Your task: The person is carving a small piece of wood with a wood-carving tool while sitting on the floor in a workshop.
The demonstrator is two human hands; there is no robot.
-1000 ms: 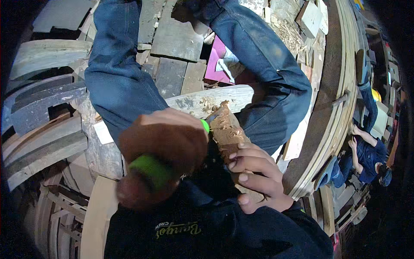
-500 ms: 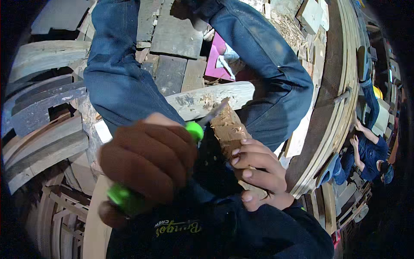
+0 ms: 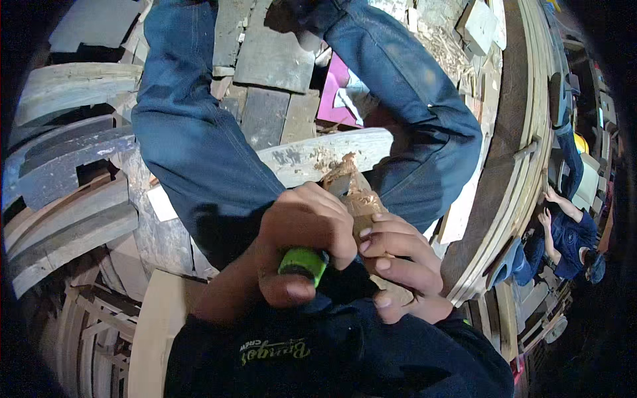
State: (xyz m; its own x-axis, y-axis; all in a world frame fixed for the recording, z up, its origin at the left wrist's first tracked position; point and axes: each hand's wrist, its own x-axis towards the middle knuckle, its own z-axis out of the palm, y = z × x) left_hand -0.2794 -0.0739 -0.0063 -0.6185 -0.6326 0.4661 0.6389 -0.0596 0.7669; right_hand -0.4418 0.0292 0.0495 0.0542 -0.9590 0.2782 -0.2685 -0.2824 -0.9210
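Note:
My left hand (image 3: 308,229) is wrapped round the green handle of a chisel (image 3: 304,263), whose handle end shows between thumb and fingers. Its grey blade lies flat along the roughly cut, tapered end of a brown wood piece (image 3: 361,201). That piece is gripped by my right hand (image 3: 403,262), fingers over its near part, thumb lower down; the palm side is hidden. Beneath the cut tip, a pale board (image 3: 285,166) runs across between my legs, with small shavings on it. Both hands are close together in front of my dark shirt.
Curved planks (image 3: 73,142) are stacked at the left. A pink sheet (image 3: 337,93) with white paper lies ahead, near wood shavings (image 3: 441,50). Long bent boards (image 3: 511,172) run down the right side. Beyond them another person (image 3: 570,232) sits with hands extended.
My left hand has moved right and forward with the chisel, from beside my thigh up against the wood piece. The blade has slid onto the cut face. My right hand stays in place.

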